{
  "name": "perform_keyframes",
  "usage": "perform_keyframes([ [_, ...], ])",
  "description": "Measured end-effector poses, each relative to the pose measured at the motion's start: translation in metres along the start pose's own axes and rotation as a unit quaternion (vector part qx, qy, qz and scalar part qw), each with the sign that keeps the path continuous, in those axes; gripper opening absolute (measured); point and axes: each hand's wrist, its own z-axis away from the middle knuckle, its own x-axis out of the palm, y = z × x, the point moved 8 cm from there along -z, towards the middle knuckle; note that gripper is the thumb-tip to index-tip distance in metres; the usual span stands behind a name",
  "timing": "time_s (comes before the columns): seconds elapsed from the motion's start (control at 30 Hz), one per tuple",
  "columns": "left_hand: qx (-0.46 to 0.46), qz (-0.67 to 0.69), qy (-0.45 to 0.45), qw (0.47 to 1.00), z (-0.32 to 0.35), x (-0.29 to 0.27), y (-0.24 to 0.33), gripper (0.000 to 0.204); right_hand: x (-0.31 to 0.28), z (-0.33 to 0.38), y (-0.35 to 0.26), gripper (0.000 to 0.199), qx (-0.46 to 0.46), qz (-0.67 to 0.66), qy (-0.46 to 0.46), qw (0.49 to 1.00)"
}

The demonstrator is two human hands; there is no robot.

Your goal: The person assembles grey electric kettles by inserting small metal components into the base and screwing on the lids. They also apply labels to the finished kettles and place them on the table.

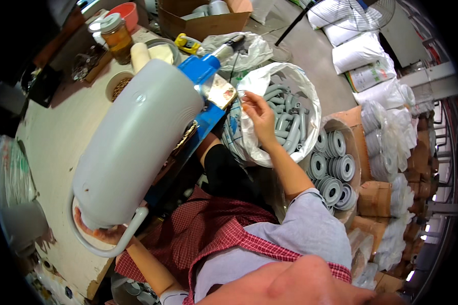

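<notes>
The right hand [259,118] reaches loosely open into the white plastic bag of grey curved handles [285,119], best pinching one, while the left hand [104,233] grips the pale grey plastic housing [132,142] steady.

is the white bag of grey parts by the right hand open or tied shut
Open: the white bag has its mouth spread wide, grey curved parts show inside, and the right hand reaches over it.

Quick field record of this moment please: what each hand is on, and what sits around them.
left hand: under the base of a large grey plastic housing, holding it up over the workbench
right hand: at the rim of a white bag, open, holding nothing I can make out
bag contents: grey curved handles
beside bag: carton of grey round parts
bench items: jar of amber liquid, blue fixture
</notes>
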Motion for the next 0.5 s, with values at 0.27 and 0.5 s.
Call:
perform_keyframes([
  [0.27,0.017,-0.007,0.041,0.999,0.011,-0.031,0.005,0.057,-0.249,-0.014,0.094,0.038,0.172,0.649,0.092,0.735],
  [0.5,-0.085,0.089,0.01,0.992,0.015,-0.063,-0.052,0.056,-0.148,-0.033,0.01,0.019,-0.156,0.575,-0.003,0.803],
])
